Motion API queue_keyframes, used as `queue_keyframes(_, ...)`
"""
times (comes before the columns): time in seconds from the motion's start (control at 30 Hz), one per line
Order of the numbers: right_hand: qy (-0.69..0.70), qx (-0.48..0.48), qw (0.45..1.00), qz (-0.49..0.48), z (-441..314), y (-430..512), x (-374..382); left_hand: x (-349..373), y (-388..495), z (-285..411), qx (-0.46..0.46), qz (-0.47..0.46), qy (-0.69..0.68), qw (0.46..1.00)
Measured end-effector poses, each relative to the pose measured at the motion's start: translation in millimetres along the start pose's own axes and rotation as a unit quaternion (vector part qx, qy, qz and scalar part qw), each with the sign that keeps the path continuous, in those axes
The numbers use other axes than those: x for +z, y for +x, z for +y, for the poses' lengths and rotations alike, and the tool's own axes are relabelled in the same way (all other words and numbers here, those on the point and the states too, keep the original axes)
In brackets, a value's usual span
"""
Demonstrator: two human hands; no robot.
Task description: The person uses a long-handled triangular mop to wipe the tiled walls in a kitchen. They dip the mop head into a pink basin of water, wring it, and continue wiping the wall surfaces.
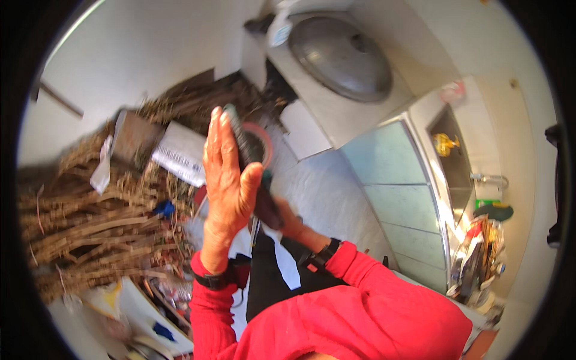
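Note:
A long dark object [267,202], apparently a shoe with a ridged sole and dark green parts, is tilted in front of me. My left hand [225,175] is raised flat along its left side, fingers straight and close together, thumb apart; it looks wet or shiny. Behind the lower end, my right hand [291,220] seems to grip the shoe, its fingers mostly hidden. Both wrists wear black straps over red sleeves. Beyond the shoe, partly covered by it, is a round container with a red rim [268,144].
Dry sticks and brushwood [112,229] fill the left side, beside a white printed box [177,150]. A large lidded wok [342,58] sits on the stove counter, with a white bottle [280,29] near it. At right are a sink [454,166] and cluttered utensils [477,256].

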State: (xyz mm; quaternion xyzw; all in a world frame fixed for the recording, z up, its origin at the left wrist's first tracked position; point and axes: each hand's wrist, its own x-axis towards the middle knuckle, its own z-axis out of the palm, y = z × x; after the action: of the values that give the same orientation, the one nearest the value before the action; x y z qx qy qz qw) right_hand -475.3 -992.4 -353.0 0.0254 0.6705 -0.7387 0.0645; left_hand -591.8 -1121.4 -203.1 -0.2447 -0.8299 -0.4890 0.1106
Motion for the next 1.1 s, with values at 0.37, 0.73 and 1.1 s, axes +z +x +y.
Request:
queue_keyframes(0.37, 0.041, 0.056, 0.988, 0.139, -42.7, -86.2, -37.8, 58.5, -36.2, 72.9, 0.013, -0.074, -0.089, 0.993)
queue_keyframes(0.73, 0.21, -0.063, 0.913, 0.346, -126.6, -216.1, -191.3, 175.7, -232.8, 150.2, -0.126, -0.342, -0.103, 0.925)
queue_keyframes(1.1, -0.086, -0.203, 0.764, 0.606, -194.0, -408.5, -302.8, 190.7, -200.5, 238.9, -0.143, -0.43, -0.219, 0.864)
